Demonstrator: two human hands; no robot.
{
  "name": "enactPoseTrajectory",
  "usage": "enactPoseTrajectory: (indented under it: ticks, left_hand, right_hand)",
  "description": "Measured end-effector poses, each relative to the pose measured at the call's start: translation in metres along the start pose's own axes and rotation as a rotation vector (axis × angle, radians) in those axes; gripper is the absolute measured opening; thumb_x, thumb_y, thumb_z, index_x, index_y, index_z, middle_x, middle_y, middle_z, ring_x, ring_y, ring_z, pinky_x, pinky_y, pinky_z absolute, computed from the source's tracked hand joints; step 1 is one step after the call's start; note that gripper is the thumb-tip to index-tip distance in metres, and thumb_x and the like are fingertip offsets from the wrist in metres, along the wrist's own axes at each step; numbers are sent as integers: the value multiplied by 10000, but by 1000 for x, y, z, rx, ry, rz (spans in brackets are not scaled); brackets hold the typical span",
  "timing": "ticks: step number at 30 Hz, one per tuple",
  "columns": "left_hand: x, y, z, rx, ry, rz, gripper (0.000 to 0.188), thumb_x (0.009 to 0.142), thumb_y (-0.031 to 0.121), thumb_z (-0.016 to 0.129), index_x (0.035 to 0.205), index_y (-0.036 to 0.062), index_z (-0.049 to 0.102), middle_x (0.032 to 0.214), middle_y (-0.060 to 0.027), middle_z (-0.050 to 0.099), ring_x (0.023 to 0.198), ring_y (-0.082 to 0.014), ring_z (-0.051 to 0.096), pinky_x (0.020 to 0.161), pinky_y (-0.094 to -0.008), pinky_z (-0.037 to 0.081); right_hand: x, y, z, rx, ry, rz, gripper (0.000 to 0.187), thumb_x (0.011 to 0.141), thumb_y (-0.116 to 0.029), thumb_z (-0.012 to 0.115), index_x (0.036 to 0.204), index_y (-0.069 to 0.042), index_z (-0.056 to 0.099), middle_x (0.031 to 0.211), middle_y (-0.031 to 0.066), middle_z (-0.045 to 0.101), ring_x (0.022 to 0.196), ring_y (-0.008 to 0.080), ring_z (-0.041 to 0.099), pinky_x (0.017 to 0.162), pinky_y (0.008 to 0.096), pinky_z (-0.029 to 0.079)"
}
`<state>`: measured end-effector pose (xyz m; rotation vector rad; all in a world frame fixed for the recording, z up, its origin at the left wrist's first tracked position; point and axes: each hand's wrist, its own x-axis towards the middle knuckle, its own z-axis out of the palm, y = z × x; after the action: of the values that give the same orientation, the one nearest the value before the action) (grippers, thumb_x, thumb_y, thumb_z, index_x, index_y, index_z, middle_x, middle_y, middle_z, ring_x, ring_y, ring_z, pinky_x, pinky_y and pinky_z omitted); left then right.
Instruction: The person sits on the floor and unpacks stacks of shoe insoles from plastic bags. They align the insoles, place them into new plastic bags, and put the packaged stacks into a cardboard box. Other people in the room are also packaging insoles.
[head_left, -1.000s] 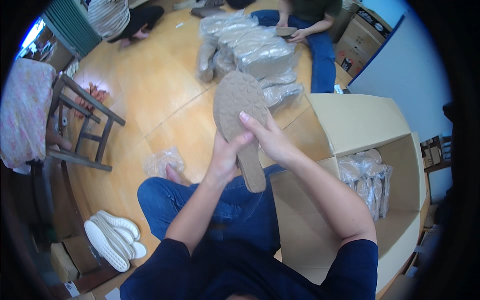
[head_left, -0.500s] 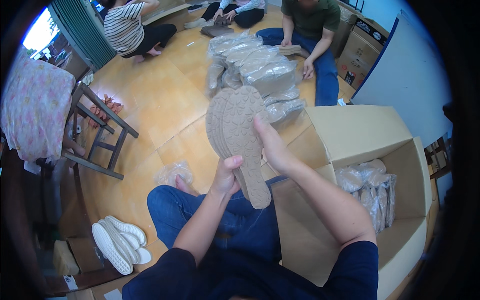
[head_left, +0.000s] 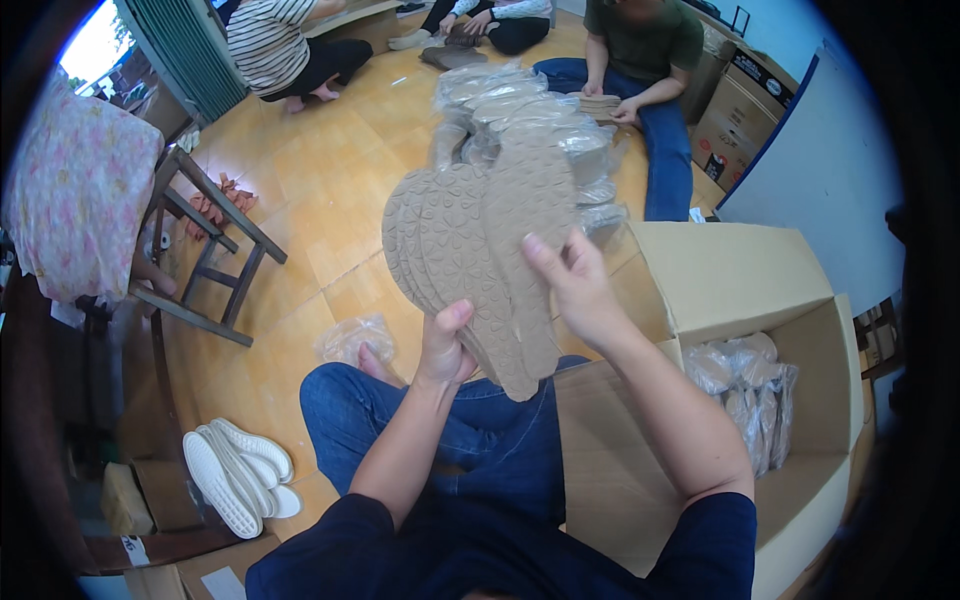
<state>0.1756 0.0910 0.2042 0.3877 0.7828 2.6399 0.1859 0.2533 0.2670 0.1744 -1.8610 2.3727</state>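
A fanned stack of brown patterned shoe soles [head_left: 440, 235] is held up in front of me. My left hand [head_left: 447, 350] is closed around its narrow lower part, thumb on the top sole. With its thumb on the face, my right hand [head_left: 580, 295] pinches one shoe sole [head_left: 530, 190] at the right of the stack. That sole is fanned away at the top and overlaps the stack lower down. Beyond my hands lies a pile of plastic-wrapped soles [head_left: 500, 100] on the floor.
An open cardboard box [head_left: 745, 270] at my right holds wrapped soles [head_left: 755, 400]. White shoe soles [head_left: 228, 480] lie at the left, below a wooden stool [head_left: 215, 270]. A person in a green shirt [head_left: 640, 50] sits beyond the pile holding soles; two other people sit farther off.
My right hand has moved right, swinging one sole away from the top of the stack. My left hand keeps its hold. The person in green has brought both hands to the soles.
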Motion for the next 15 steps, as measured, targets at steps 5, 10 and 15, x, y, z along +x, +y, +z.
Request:
enactPoseTrajectory:
  ticks: [5, 10, 15]
  left_hand:
    - [0, 1, -6, 50, 63, 15, 702, 798, 307, 656, 1378, 20, 383, 1285, -138, 536, 1165, -261, 552, 986, -391, 471]
    - [2, 2, -6, 30, 46, 33, 687, 799, 297, 653, 1368, 14, 393, 1283, -146, 539, 1160, -269, 556, 991, -395, 468]
    - [5, 0, -6, 28, 68, 24, 660, 798, 201, 617, 1372, -6, 364, 1292, -161, 508, 1202, -284, 515, 1016, -406, 441]
  right_hand:
    - [6, -4, -2, 7, 78, -75, 433, 958, -153, 573, 1326, -21, 388, 1255, 98, 551, 1135, 160, 537, 965, 311, 440]
    - [5, -11, 1, 30, 17, -21, 568, 942, -101, 573, 1422, -40, 276, 1305, 110, 513, 1158, 163, 530, 967, 315, 443]
    - [1, -19, -4, 62, -46, 126, 684, 910, -16, 525, 1492, -85, 171, 1251, 100, 541, 1091, 140, 566, 917, 297, 468]
